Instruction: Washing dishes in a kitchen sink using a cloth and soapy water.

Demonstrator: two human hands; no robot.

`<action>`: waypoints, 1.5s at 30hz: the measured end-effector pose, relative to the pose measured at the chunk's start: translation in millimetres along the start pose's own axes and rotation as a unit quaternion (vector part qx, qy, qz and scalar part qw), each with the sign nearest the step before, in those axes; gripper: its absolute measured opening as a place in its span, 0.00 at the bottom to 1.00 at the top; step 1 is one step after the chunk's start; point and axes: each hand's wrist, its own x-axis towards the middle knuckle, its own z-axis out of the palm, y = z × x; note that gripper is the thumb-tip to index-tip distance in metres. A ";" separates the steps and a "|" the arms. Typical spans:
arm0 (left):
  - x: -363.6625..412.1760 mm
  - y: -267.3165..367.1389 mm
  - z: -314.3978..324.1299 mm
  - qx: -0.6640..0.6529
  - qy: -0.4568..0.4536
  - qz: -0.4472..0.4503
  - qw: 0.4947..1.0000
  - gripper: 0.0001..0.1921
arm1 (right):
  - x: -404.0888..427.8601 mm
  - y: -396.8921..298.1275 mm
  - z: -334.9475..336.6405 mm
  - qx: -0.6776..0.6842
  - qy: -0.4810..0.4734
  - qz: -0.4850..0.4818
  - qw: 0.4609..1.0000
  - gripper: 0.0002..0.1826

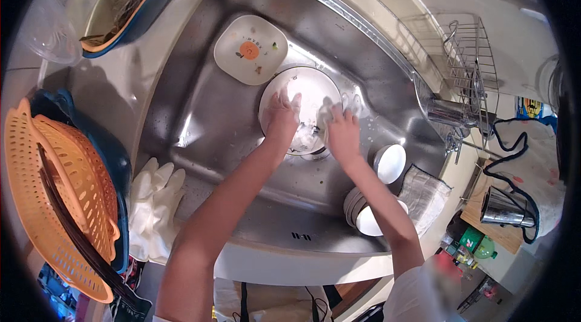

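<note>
A round white dish (313, 84) with a thin dark rim lies low in the stainless steel sink (254, 177), with whitish suds or water in it. The fingers of my left hand (282, 113) are spread over the dish's left part and look wet. At its right rim is my right hand (342, 127), fingers bent and wet; whether they grip the rim is hard to see. Just up and left of the dish sits a squarish white plate (233, 65) with an orange fruit print and food scraps. Part of the drain shows below the dish.
White bowls (391, 163) stand at the sink's right, several stacked (353, 206) under my right forearm. A grey cloth (424, 192) hangs over the right edge. White rubber gloves (154, 204) and orange colanders (68, 177) lie left. The faucet (447, 113) and wire rack (472, 59) are right.
</note>
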 end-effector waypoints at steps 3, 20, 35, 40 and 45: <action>4.3 16.5 1.0 0.133 -0.030 -0.025 0.990 0.29 | -30.3 -22.5 -3.1 0.042 -0.132 0.046 0.989 0.09; 34.0 -20.0 16.9 -0.055 0.049 -0.009 0.997 0.26 | -20.7 -21.6 5.2 0.147 -0.019 -0.068 0.987 0.05; 19.4 -15.5 -8.6 0.025 0.071 0.089 0.993 0.24 | -9.5 3.1 24.4 0.197 0.054 0.021 0.979 0.06; 21.0 -14.4 7.8 -0.025 0.089 0.071 0.993 0.23 | 6.9 -9.8 19.6 0.278 0.074 0.061 0.956 0.06; 23.3 -10.7 12.7 0.036 0.113 0.104 0.988 0.23 | -2.7 -4.0 27.6 0.272 0.090 0.057 0.956 0.04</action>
